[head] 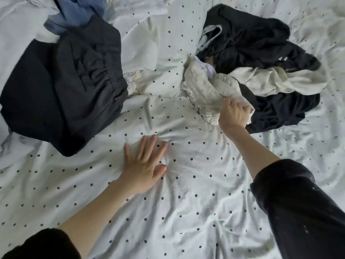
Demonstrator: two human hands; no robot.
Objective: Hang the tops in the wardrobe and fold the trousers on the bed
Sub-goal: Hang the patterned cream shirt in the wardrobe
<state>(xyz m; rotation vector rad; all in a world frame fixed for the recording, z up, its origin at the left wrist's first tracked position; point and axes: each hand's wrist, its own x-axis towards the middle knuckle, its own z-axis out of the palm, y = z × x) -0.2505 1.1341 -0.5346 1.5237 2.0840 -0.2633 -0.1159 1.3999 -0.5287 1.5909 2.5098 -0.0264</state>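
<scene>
Head view shows a dotted white bed sheet with two heaps of clothing well apart on it. The chief risk lies in the right-hand heap: the cream frilled garment is tangled with a pale top and black clothes, so a sharp pull would likely drag the neighbours along, or scatter them across the sheet and undo any sorting. Because the frilled fabric looks thin and limp, it may also slip out of a grip taken on only one bunched edge. A second risk is to the folded dark trousers at the upper left; they lie near the working space, and a garment swung across the bed could knock the stack askew. The loose sheet itself may ruck up under a leaning palm.

The right hand has its fingers curled into the lower edge of the cream frilled garment, gripping a bunch of its cloth; the fingertips are hidden in the folds. The left hand is fully spread, fingers straight and apart, pressing flat on the bare sheet and holding nothing. A blue garment lies beyond the trousers. No wardrobe is in view.
</scene>
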